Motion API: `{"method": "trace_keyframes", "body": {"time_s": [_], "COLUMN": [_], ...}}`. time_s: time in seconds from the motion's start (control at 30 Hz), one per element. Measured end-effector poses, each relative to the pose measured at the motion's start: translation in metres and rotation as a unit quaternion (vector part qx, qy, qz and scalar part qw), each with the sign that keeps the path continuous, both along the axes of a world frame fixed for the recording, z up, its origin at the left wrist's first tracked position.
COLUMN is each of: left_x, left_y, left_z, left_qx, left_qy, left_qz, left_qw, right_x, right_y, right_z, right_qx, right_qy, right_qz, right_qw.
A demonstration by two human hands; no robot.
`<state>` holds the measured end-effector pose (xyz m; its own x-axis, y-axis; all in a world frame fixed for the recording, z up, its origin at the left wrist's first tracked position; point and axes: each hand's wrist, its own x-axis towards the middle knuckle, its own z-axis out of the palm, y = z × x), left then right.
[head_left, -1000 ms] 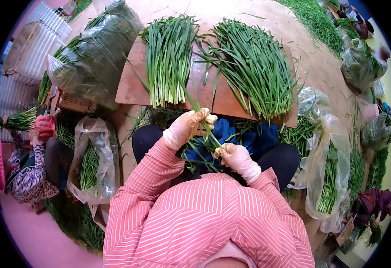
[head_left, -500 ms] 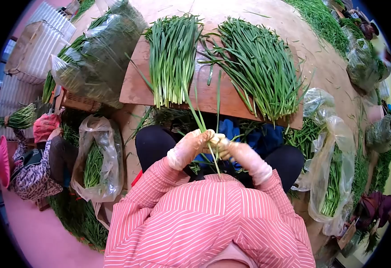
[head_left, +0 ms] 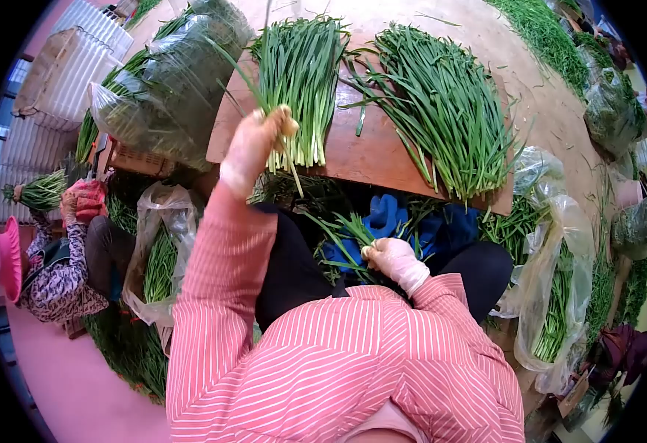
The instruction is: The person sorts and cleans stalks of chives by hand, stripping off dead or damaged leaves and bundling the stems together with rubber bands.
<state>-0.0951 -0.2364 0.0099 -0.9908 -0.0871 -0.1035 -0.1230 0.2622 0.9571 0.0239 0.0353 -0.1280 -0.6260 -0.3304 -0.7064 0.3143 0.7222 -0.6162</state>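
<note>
My left hand [head_left: 248, 148], in a thin pale glove, is raised at the near left edge of a reddish wooden board [head_left: 360, 166]. Its fingers are closed on a few garlic chives [head_left: 294, 177], whose pale ends point down toward me. Just beyond it a neat pile of garlic chives [head_left: 301, 81] lies on the board, pale ends nearest me. A looser, wider pile [head_left: 442, 111] covers the board's right side. Low over my lap, my gloved right hand [head_left: 399, 262] is closed around a small bunch of garlic chives [head_left: 347, 230], leaves fanned toward the left.
Plastic bags of greens stand on the left [head_left: 165, 258] and right [head_left: 560, 295]. A large wrapped bundle [head_left: 179, 92] leans beyond the board's left edge. At far left a person in a pink hat [head_left: 7, 258] sits near a tied bunch [head_left: 41, 192]. Blue cloth [head_left: 390, 214] lies below the board.
My hands were together over my lap with chives between them. The left has moved up and left to the board with a few stalks; the right has dropped slightly, holding a bunch.
</note>
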Motion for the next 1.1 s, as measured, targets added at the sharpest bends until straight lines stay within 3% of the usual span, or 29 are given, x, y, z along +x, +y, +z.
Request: {"method": "trace_keyframes", "body": {"time_s": [0.1,0.17,0.23,0.3,0.37,0.4,0.43,0.47,0.5,0.53,0.57,0.67,0.7,0.77,0.8,0.83,0.87,0.9,0.97,1.1], "left_x": [-0.051,-0.07,-0.095,-0.1,-0.086,-0.079,-0.074,-0.073,-0.073,-0.07,-0.069,-0.067,-0.064,-0.053,-0.05,-0.042,-0.038,-0.035,-0.02,-0.008], "left_y": [-0.022,-0.022,-0.047,-0.051,-0.034,-0.028,-0.025,-0.027,-0.029,-0.028,-0.028,-0.024,-0.012,0.017,0.031,0.045,0.054,0.067,0.093,0.129], "left_z": [-0.032,-0.048,-0.11,-0.138,-0.108,-0.101,-0.097,-0.096,-0.094,-0.092,-0.092,-0.098,-0.089,-0.072,-0.073,-0.07,-0.082,-0.087,-0.079,-0.093], "left_qx": [-0.012,-0.201,-0.354,-0.428,-0.419,-0.427,-0.434,-0.44,-0.448,-0.439,-0.438,-0.545,-0.544,-0.492,-0.394,-0.34,-0.23,-0.116,-0.067,0.12], "left_qy": [-0.023,-0.092,-0.046,0.002,-0.008,0.016,0.039,0.04,0.042,0.058,0.064,0.212,0.215,0.251,0.272,0.225,0.183,0.137,0.012,-0.122], "left_qz": [0.037,0.066,0.041,0.063,0.05,0.065,0.085,0.078,0.073,0.082,0.078,0.105,0.108,0.063,0.043,0.018,-0.006,-0.031,-0.085,-0.143], "left_qw": [0.999,0.973,0.933,0.902,0.907,0.902,0.896,0.894,0.89,0.893,0.893,0.804,0.804,0.831,0.877,0.913,0.956,0.983,0.994,0.975], "right_x": [0.005,0.004,0.004,0.002,-0.004,-0.02,-0.026,-0.031,-0.047,-0.059,-0.071,-0.105,-0.114,-0.123,-0.124,-0.125,-0.132,-0.132,-0.132,-0.144], "right_y": [-0.001,-0.002,0.007,0.017,0.03,0.039,0.052,0.069,0.086,0.101,0.12,0.161,0.161,0.15,0.141,0.136,0.138,0.133,0.123,0.138], "right_z": [0.011,0.014,0.013,0.028,0.053,0.082,0.096,0.075,0.084,0.101,0.102,0.084,0.081,0.086,0.09,0.091,0.058,0.066,0.084,0.067], "right_qx": [-0.002,0.011,0.02,0.043,0.032,0.016,0.029,-0.006,0.047,0.092,0.163,0.228,0.263,0.311,0.291,0.271,0.271,0.269,0.302,0.269], "right_qy": [0.085,0.11,0.192,0.201,0.252,0.203,0.297,0.469,0.58,0.501,0.51,0.452,0.409,0.351,0.345,0.34,0.365,0.365,0.284,0.258], "right_qz": [0.052,0.064,0.092,0.141,0.056,0.037,-0.03,-0.129,-0.138,-0.237,-0.257,-0.265,-0.252,-0.249,-0.272,-0.295,-0.31,-0.312,-0.286,-0.323], "right_qw": [0.995,0.992,0.977,0.969,0.966,0.978,0.954,0.874,0.801,0.827,0.804,0.821,0.837,0.847,0.85,0.851,0.835,0.835,0.864,0.87]}}
